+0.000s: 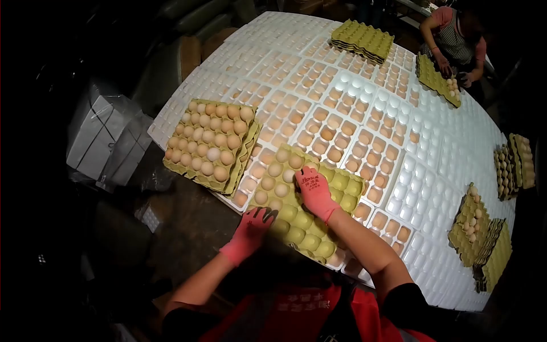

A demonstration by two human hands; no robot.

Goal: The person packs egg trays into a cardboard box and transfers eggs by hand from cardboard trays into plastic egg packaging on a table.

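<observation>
A yellow-green egg tray (305, 225) lies before me over white plastic packs, with several eggs in its left part and bare cups at the right and front. My right hand (313, 188), in a pink glove, is over the middle of this tray with its fingers curled down beside the eggs; what they hold, if anything, is hidden. At the tray's left front edge rests my left hand (252, 229), also gloved in pink, its dark fingertips bent near an egg; its grip is unclear. To the left stands a stack of trays (208, 142), the top one full of brown eggs.
White egg packs (421, 185) cover the table, many holding eggs. A tray stack (363, 40) sits at the back. At the upper right a person (456, 45) handles another tray (436, 80). More trays (473, 228) lie right. A wrapped white box (105, 137) stands left.
</observation>
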